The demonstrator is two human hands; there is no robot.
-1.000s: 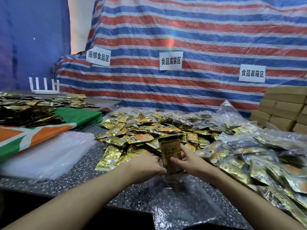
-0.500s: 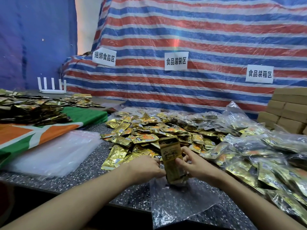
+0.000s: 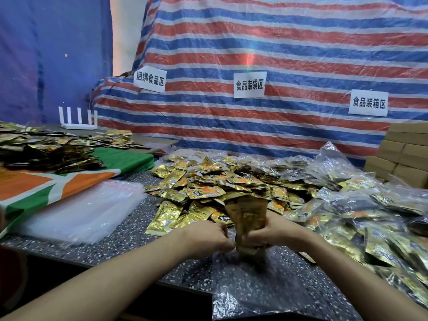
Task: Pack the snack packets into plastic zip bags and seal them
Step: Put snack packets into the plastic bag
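A stack of gold snack packets [image 3: 249, 216] stands upright at the mouth of a clear zip bag [image 3: 259, 286] that lies on the speckled table [image 3: 129, 242] towards me. My right hand [image 3: 275, 230] grips the stack on its right side. My left hand [image 3: 208, 237] pinches at the bag's mouth beside the stack's lower end, which is blurred. Behind my hands lies a big heap of loose gold packets [image 3: 208, 186].
A stack of empty zip bags [image 3: 83, 209] lies at the left. Filled clear bags [image 3: 370, 205] pile up at the right, with cardboard boxes [image 3: 403, 156] behind them. More packets [image 3: 46, 149] lie on a green and orange cloth [image 3: 34, 188] at far left.
The packet stack has sunk lower towards the bag's mouth, and both hands have come down and closer together around it. The camera has shifted slightly.
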